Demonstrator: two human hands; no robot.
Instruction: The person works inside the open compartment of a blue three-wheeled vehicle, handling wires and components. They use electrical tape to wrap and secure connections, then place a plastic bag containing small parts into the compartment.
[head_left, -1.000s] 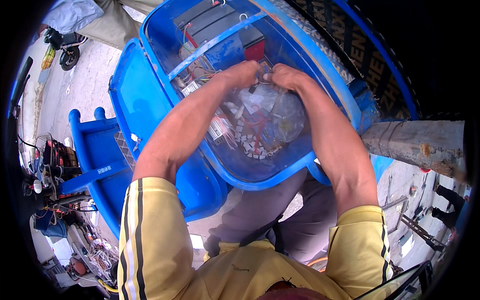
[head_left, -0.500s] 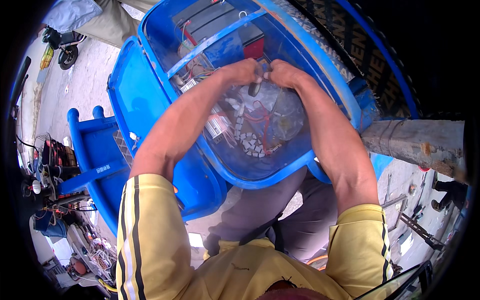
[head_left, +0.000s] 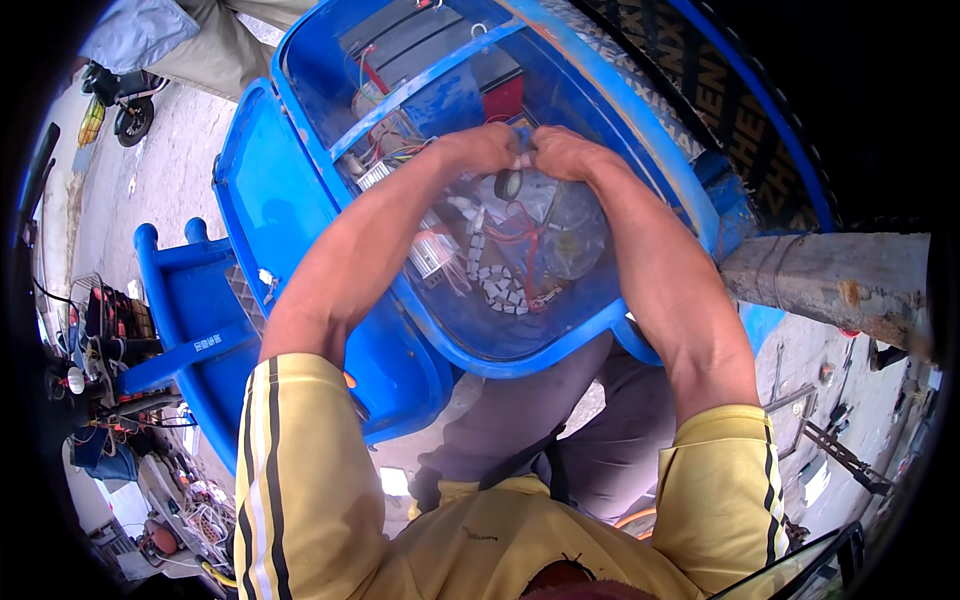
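Round it turns, that dark roll [head_left: 503, 188], showing more of its opening than before, just near of the left hand [head_left: 494, 149], inside the blue box [head_left: 487, 363]! Right hand [head_left: 562, 155] close alongside, both sets of fingers bunched; what they pinch, I cannot tell. Clear bag [head_left: 577, 232] nearer.

Open space, as I view it, lies between the forearms [head_left: 372, 240], above the clear bag [head_left: 578, 240] inside the blue box [head_left: 500, 366]. Obstacles: dark roll [head_left: 508, 186] just below the hands [head_left: 492, 148]; crossbar [head_left: 425, 85] and dark battery [head_left: 492, 68] beyond; raised rim [head_left: 650, 140] at right.
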